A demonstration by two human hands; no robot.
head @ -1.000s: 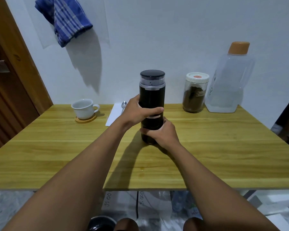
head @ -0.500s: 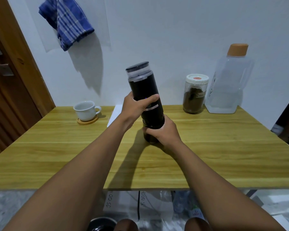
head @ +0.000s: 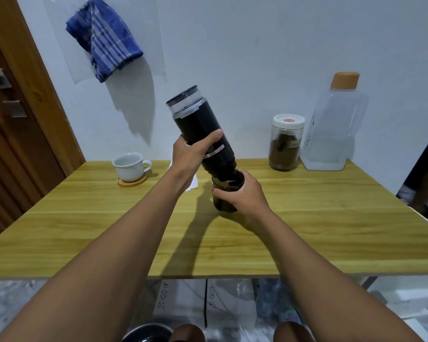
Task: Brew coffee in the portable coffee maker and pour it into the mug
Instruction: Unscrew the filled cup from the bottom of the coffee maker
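Right hand (head: 244,195): grip curled round dark translucent brew cup (head: 220,206), which stands on yellow wooden counter (head: 307,218). Left hand (head: 192,154): grip wrapped round black cylindrical coffee maker body (head: 197,123), tilted left, base at cup's mouth. Step looks like separating the two. Next: lift body clear, carry cup to white ceramic mug (head: 129,166), far left.

Plain white wall (head: 257,58) with a blue striped towel (head: 104,45) hanging up, brown wooden door (head: 10,149) on the left, light wood table (head: 84,230), grey marbled floor (head: 5,304) underneath.
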